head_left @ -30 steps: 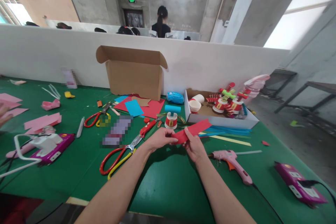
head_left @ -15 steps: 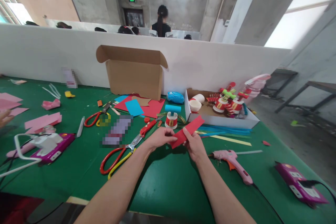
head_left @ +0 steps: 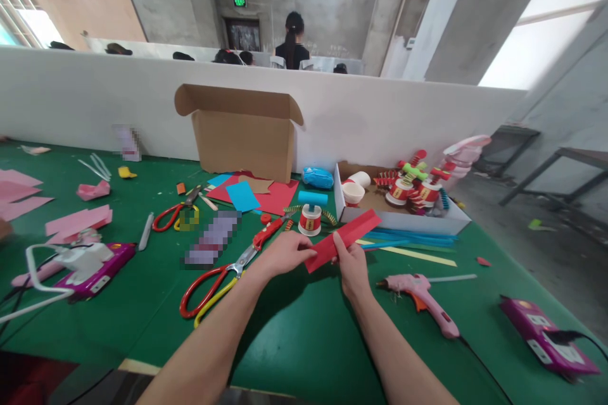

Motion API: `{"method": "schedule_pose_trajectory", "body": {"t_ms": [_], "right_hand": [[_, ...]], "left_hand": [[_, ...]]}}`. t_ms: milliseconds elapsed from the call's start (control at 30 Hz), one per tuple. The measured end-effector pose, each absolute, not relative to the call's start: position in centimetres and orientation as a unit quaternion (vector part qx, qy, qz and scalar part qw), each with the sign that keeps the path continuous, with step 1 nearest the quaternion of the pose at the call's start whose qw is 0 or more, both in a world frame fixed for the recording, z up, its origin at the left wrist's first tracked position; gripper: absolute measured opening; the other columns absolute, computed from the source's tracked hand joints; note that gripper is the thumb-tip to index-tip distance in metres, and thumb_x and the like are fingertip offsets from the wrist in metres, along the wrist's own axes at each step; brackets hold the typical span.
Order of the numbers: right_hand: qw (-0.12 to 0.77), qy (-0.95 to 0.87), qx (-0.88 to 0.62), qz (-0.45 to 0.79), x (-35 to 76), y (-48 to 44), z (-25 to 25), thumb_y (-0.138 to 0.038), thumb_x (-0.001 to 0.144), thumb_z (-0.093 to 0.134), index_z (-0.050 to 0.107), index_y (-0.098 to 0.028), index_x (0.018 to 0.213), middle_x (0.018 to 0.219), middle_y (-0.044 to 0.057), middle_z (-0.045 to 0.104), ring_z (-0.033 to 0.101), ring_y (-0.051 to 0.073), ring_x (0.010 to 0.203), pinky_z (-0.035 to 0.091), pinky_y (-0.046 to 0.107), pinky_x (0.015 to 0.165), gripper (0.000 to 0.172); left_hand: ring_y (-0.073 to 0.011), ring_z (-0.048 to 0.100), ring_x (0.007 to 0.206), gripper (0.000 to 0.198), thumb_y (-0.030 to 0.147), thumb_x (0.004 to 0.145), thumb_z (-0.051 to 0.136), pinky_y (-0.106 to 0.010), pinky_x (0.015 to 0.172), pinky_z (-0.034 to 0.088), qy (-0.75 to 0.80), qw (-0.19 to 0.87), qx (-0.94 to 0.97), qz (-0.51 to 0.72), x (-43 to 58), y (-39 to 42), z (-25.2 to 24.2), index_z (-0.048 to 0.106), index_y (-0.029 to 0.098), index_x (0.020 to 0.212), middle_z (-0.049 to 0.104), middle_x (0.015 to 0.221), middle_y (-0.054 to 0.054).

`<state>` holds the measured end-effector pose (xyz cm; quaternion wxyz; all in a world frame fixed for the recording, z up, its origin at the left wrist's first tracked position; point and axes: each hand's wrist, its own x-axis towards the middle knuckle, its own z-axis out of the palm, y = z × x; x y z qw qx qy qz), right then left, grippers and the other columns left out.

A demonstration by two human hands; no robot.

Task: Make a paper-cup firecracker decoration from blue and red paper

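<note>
A creased strip of red paper is held up over the green table, slanting upward to the right. My left hand pinches its lower left end. My right hand grips its lower edge near the middle, thumb on top. Just beyond the paper stands a red and white paper cup with a blue paper roll above it and springy folded strips at its sides. Large scissors with red and yellow handles lie left of my left hand. To the right of my right hand rests a pink glue gun.
A white box at the back right holds cups and finished paper figures. Blue and yellow strips lie before it. Red and blue sheets lie by an open cardboard box. Purple power strips sit on both sides; pink paper is at left.
The red strip now reaches farther up and right and shows more of its length, with a crease along it. Another person's hand at the far left has drawn back toward the edge.
</note>
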<state>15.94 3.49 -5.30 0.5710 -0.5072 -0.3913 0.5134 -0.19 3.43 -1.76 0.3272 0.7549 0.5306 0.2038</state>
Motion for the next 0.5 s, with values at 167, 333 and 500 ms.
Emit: {"method": "schedule_pose_trajectory", "body": {"t_ms": [167, 333, 500], "right_hand": [[0.555, -0.426, -0.517, 0.493, 14.8, 2.9, -5.9, -0.064, 0.063, 0.065, 0.051, -0.017, 0.054, 0.044, -0.002, 0.051, 0.041, 0.009, 0.039, 0.033, 0.022, 0.04, 0.049], [0.49, -0.545, -0.501, 0.46, 14.2, 2.1, -6.0, -0.06, 0.072, 0.056, 0.048, -0.018, 0.049, 0.04, -0.002, 0.045, 0.04, 0.01, 0.041, 0.032, 0.023, 0.042, 0.049], [0.479, -0.579, -0.497, 0.433, 14.2, 2.0, -6.1, -0.056, 0.076, 0.051, 0.046, -0.019, 0.047, 0.04, -0.002, 0.042, 0.039, 0.011, 0.043, 0.03, 0.023, 0.041, 0.047]], "left_hand": [[-0.018, 0.062, 0.074, 0.028, 0.029, 0.082, 0.046, -0.024, 0.063, 0.039, 0.626, 0.092, 0.77, 0.084, -4.6, 6.3, 1.9, 0.071, 0.018, 0.076, 0.071, 0.079, -0.006], [-0.0233, 0.063, 0.095, 0.028, 0.021, 0.082, 0.046, -0.027, 0.074, 0.045, 0.671, -0.002, 0.741, -0.026, -6.6, 12.0, 0.8, 0.068, 0.017, 0.1, 0.069, 0.106, -0.012], [-0.0287, 0.059, 0.106, 0.032, 0.029, 0.069, 0.066, -0.03, 0.081, 0.047, 0.646, -0.005, 0.758, -0.092, -5.8, 15.0, -1.4, 0.067, 0.017, 0.099, 0.068, 0.108, -0.015]]}}
